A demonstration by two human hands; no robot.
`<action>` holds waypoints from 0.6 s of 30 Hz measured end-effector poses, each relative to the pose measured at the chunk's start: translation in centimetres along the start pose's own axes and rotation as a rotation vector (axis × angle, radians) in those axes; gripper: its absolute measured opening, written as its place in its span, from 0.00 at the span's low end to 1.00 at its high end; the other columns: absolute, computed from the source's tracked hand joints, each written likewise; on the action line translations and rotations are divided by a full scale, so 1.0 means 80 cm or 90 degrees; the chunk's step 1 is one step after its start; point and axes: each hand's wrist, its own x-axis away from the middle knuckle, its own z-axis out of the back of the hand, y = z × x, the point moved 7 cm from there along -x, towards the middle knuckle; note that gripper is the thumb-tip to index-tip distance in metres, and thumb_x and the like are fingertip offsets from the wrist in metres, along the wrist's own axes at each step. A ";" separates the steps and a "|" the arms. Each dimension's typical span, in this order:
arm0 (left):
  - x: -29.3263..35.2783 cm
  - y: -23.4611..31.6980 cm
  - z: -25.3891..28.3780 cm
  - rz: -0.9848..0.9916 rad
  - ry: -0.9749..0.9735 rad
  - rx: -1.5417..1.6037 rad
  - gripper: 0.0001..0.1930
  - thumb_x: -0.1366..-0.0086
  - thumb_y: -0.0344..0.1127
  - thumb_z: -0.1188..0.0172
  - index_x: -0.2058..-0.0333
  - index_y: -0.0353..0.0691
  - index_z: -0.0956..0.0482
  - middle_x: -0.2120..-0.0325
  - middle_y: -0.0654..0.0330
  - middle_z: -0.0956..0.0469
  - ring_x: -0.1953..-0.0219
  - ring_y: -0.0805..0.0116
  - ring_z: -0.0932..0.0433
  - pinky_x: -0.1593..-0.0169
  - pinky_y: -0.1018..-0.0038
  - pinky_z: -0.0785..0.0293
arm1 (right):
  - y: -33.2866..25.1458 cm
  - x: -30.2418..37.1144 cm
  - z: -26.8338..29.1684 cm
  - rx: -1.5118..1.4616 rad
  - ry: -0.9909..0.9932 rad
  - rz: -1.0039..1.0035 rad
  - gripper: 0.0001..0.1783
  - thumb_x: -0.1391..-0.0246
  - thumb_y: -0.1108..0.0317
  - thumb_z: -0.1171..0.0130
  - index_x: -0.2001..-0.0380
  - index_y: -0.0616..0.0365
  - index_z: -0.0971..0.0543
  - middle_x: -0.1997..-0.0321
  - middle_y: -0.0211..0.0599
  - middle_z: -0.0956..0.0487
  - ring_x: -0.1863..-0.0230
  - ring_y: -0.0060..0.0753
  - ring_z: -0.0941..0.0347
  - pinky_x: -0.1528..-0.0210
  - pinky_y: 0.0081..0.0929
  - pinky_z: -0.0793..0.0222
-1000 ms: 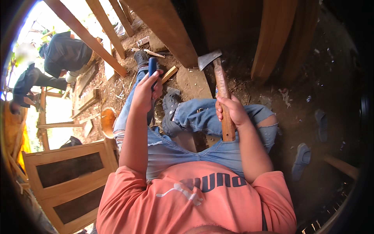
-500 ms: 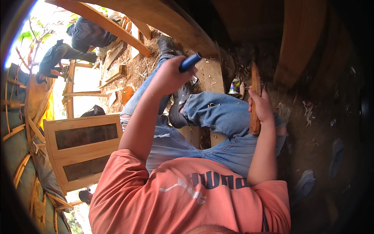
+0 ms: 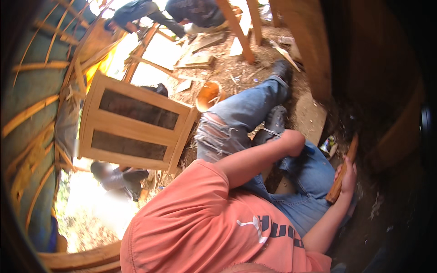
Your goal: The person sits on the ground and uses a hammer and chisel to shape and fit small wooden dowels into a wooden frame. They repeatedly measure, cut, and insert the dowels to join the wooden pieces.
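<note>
My left hand is closed over my bent knee, its fingers mostly turned away. The blue, round-handled tool seen in it earlier is hidden behind the hand. A thin pale line beside the hand is too small to make out. My right hand is wrapped around a reddish-brown strip of wood, which slants upward beside my right leg, its lower end at my thigh. My legs in torn blue jeans stretch forward, with dark shoes on the feet.
A light wooden cabinet with dark panels stands at left, near an orange bucket. Boards and scraps litter the dirt floor. Thick timber rises at the upper right. Other people are at the back, another at lower left.
My left hand has dropped from its raised position to my knee, and the blue handle no longer shows. The view has swung left. My right hand keeps hold of the wood strip.
</note>
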 end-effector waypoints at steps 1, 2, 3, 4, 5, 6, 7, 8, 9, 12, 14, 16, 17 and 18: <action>0.007 0.004 -0.001 -0.006 0.024 0.024 0.11 0.44 0.36 0.33 0.63 0.42 0.09 0.62 0.49 0.11 0.56 0.49 0.11 0.56 0.55 0.14 | -0.001 0.002 -0.004 0.011 -0.007 -0.001 0.21 0.26 0.47 0.46 0.47 0.54 0.25 0.77 0.29 0.29 0.85 0.23 0.32 0.84 0.25 0.36; 0.014 0.011 0.000 -0.015 0.047 0.047 0.12 0.44 0.36 0.32 0.61 0.43 0.09 0.61 0.49 0.11 0.56 0.49 0.11 0.56 0.55 0.14 | -0.005 0.005 -0.006 0.021 -0.010 -0.002 0.21 0.26 0.47 0.47 0.47 0.54 0.25 0.77 0.30 0.29 0.85 0.23 0.33 0.84 0.25 0.36; 0.020 0.017 0.002 -0.026 0.069 0.068 0.12 0.44 0.35 0.32 0.60 0.43 0.09 0.61 0.50 0.11 0.55 0.50 0.11 0.56 0.56 0.14 | -0.009 0.005 -0.009 0.030 -0.012 -0.004 0.21 0.26 0.47 0.47 0.47 0.54 0.26 0.77 0.30 0.29 0.85 0.23 0.33 0.84 0.25 0.36; 0.021 0.018 -0.004 -0.005 0.068 0.066 0.13 0.44 0.34 0.32 0.59 0.43 0.10 0.61 0.50 0.11 0.55 0.50 0.11 0.56 0.56 0.14 | -0.011 0.004 -0.014 0.045 -0.022 -0.003 0.21 0.26 0.48 0.47 0.47 0.55 0.26 0.77 0.30 0.29 0.85 0.24 0.33 0.84 0.25 0.36; 0.020 0.019 -0.009 0.012 0.064 0.062 0.14 0.44 0.34 0.32 0.57 0.44 0.10 0.60 0.50 0.11 0.55 0.49 0.11 0.57 0.56 0.14 | -0.012 0.002 -0.016 0.057 -0.027 -0.001 0.21 0.26 0.48 0.47 0.48 0.55 0.26 0.77 0.30 0.29 0.85 0.24 0.33 0.84 0.25 0.36; 0.020 0.018 -0.015 0.027 0.060 0.057 0.15 0.43 0.33 0.31 0.56 0.44 0.10 0.60 0.51 0.11 0.55 0.49 0.11 0.57 0.56 0.14 | -0.012 0.000 -0.018 0.068 -0.029 0.001 0.20 0.26 0.49 0.47 0.49 0.56 0.26 0.77 0.31 0.29 0.85 0.25 0.32 0.83 0.26 0.35; 0.021 0.027 -0.008 0.016 0.054 0.048 0.12 0.43 0.32 0.32 0.59 0.43 0.09 0.61 0.50 0.11 0.55 0.49 0.11 0.56 0.56 0.14 | -0.012 -0.002 -0.017 0.082 -0.029 0.016 0.20 0.26 0.49 0.46 0.50 0.56 0.26 0.77 0.31 0.29 0.85 0.25 0.32 0.83 0.26 0.35; 0.024 0.025 -0.012 0.035 0.083 0.065 0.11 0.43 0.32 0.31 0.60 0.43 0.09 0.61 0.50 0.11 0.55 0.49 0.11 0.56 0.56 0.14 | -0.011 -0.003 -0.022 0.093 -0.028 0.028 0.19 0.26 0.50 0.46 0.51 0.57 0.26 0.77 0.31 0.29 0.85 0.26 0.32 0.83 0.26 0.34; 0.025 0.023 -0.026 0.050 0.112 0.082 0.10 0.43 0.32 0.31 0.61 0.43 0.09 0.61 0.50 0.11 0.55 0.49 0.11 0.56 0.57 0.14 | -0.011 -0.004 -0.026 0.103 -0.024 0.042 0.19 0.26 0.50 0.45 0.52 0.57 0.26 0.78 0.31 0.29 0.85 0.26 0.31 0.83 0.27 0.34; 0.035 0.039 -0.006 0.028 0.122 0.084 0.09 0.42 0.32 0.30 0.62 0.43 0.08 0.59 0.51 0.11 0.54 0.51 0.10 0.55 0.58 0.13 | -0.013 0.014 -0.034 0.103 -0.029 0.047 0.19 0.27 0.50 0.45 0.52 0.57 0.27 0.78 0.32 0.28 0.85 0.27 0.30 0.82 0.28 0.33; 0.036 0.047 -0.010 0.006 0.077 0.065 0.09 0.38 0.34 0.31 0.60 0.45 0.07 0.57 0.53 0.10 0.52 0.53 0.10 0.53 0.60 0.14 | -0.017 0.020 -0.033 0.089 -0.020 0.034 0.20 0.27 0.49 0.45 0.51 0.56 0.27 0.78 0.32 0.28 0.84 0.27 0.30 0.83 0.28 0.33; 0.015 0.045 -0.014 -0.004 0.028 0.062 0.12 0.42 0.34 0.28 0.58 0.46 0.07 0.54 0.54 0.11 0.50 0.53 0.11 0.51 0.60 0.14 | -0.011 0.021 -0.029 0.072 -0.012 0.019 0.21 0.27 0.48 0.45 0.51 0.55 0.26 0.78 0.32 0.28 0.84 0.27 0.29 0.83 0.28 0.33; 0.004 0.044 -0.011 -0.012 0.006 0.051 0.14 0.44 0.35 0.26 0.57 0.46 0.07 0.53 0.54 0.11 0.49 0.53 0.11 0.51 0.60 0.14 | -0.008 0.007 -0.021 0.051 -0.005 0.023 0.21 0.27 0.47 0.45 0.50 0.55 0.26 0.77 0.32 0.28 0.84 0.27 0.29 0.83 0.28 0.33; 0.001 0.044 -0.014 -0.021 -0.009 0.048 0.16 0.45 0.34 0.25 0.57 0.46 0.07 0.52 0.54 0.11 0.48 0.53 0.12 0.50 0.59 0.15 | -0.003 -0.005 -0.016 0.031 0.002 0.026 0.21 0.28 0.46 0.46 0.50 0.54 0.26 0.77 0.32 0.27 0.84 0.27 0.29 0.83 0.28 0.33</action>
